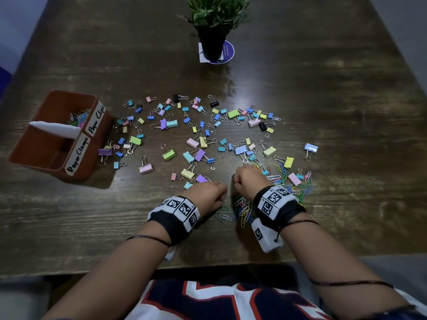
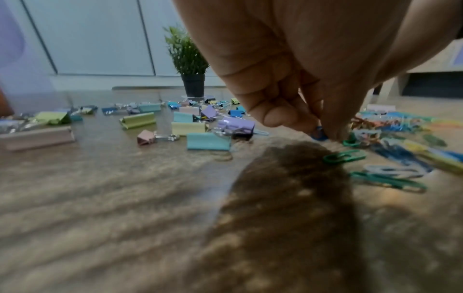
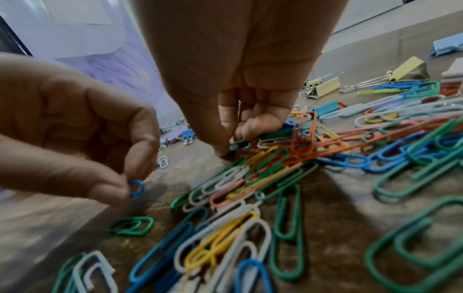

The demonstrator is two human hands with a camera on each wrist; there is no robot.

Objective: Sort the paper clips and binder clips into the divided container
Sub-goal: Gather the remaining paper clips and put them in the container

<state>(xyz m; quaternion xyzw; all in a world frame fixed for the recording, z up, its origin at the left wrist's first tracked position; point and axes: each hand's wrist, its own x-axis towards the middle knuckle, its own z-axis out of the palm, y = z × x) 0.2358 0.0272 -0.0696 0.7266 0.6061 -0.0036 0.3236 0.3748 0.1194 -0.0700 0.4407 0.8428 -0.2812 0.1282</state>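
A brown divided container stands at the left, labelled "Paper Clips" and "Paper Clamps"; its far compartment holds paper clips. Pastel binder clips lie scattered across the table's middle. A pile of coloured paper clips lies under and right of my hands. My left hand pinches a small blue paper clip just above the table. My right hand is curled, fingertips down on the pile's edge, pinching a green paper clip.
A potted plant stands on a round coaster at the back centre. A few loose paper clips lie between my wrists. The table's near edge runs just in front of my body.
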